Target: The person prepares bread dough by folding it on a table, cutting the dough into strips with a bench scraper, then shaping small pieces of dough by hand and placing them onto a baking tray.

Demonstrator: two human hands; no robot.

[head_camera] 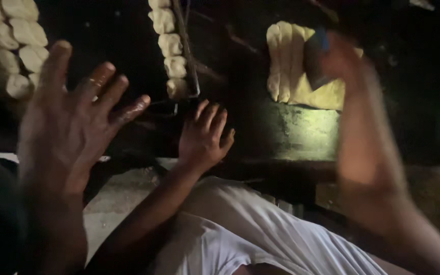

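My left hand [75,109] hung spread wide and empty; my blurred right hand [339,58] gripped a dark scraper [314,63] over the dough slab [294,76]. I judged cutting underway; next needed a steady downward press.

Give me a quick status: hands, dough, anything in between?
Left hand open, empty. Right hand blurred, gripping a dark scraper by the dough slab. Another person's hand lies between.

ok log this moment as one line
left hand: open, fingers spread, empty | right hand: blurred, on dark scraper at dough slab | co-worker's hand: reaching in
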